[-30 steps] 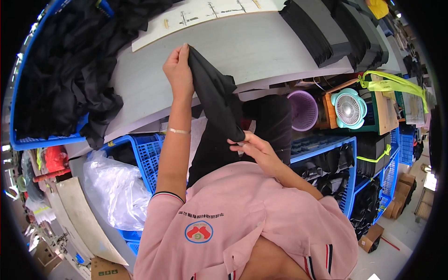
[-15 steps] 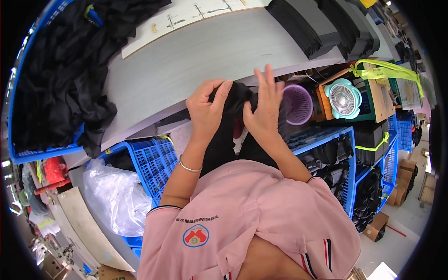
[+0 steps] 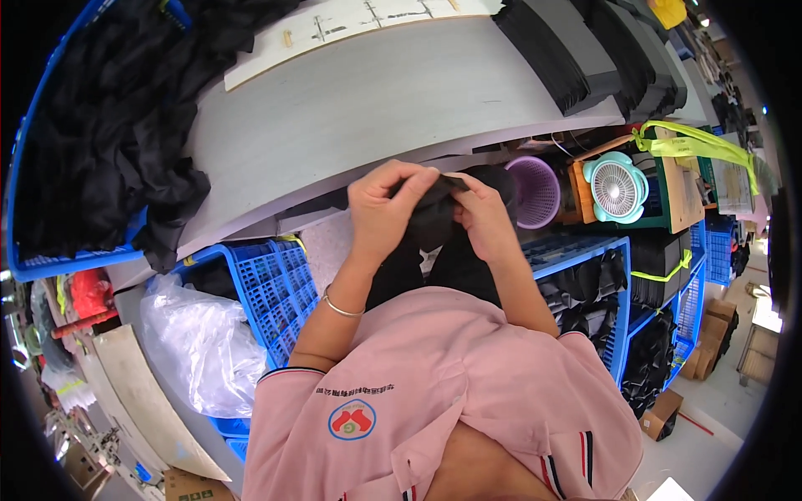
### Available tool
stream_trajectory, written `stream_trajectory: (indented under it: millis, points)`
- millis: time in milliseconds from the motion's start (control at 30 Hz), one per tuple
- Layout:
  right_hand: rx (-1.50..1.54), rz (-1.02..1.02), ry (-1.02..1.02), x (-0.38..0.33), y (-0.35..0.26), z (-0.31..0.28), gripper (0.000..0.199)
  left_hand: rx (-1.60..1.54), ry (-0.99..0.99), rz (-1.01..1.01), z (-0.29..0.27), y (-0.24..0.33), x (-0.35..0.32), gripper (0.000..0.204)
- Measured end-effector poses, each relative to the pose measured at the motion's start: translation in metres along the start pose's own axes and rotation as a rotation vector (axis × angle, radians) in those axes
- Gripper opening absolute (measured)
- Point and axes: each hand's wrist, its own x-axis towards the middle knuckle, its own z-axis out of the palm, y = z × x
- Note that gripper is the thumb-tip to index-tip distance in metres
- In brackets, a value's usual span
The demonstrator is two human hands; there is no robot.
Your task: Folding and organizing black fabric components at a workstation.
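Both hands hold a piece of black fabric (image 3: 433, 219) over my lap, just in front of the table edge. My left hand (image 3: 385, 209) pinches its upper left edge between thumb and fingers. Close by, my right hand (image 3: 487, 219) is closed on the upper right edge, thumb and fingertips together. The cloth hangs down between the hands, and against my dark trousers its lower outline is hard to make out.
A grey table (image 3: 351, 108) spans the front, with stacked black sheets (image 3: 568, 58) at its right. A blue crate (image 3: 75, 265) heaped with black fabric (image 3: 109, 125) is at left. Right of my hands stand a purple basket (image 3: 535, 192) and a turquoise fan (image 3: 616, 188).
My right hand, earlier open with fingers raised, has closed on the fabric's right edge. The left hand keeps its pinch, now slightly lower and to the right.
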Motion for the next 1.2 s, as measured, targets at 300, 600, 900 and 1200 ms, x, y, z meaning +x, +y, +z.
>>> stream_trajectory:
  millis: [300,600,900,1200]
  points:
    - [0.679,0.162,-0.215,-0.011,-0.011,0.013,0.036,-0.872,0.05,-0.828,-0.034,-0.043,-0.005,0.028]
    - [0.027,-0.229,-0.406,0.028,0.095,0.064,0.017,-1.252,-0.655,-0.956,0.014,-0.057,-0.065,0.036]
    - [0.101,-0.365,-0.001,0.013,0.116,0.045,0.011,-0.974,-0.576,-0.76,-0.045,-0.043,-0.069,0.039]
    - [-0.137,-0.679,0.211,-0.015,0.0,0.016,0.015,-0.7,-0.538,-0.585,-0.057,-0.035,-0.069,0.043]
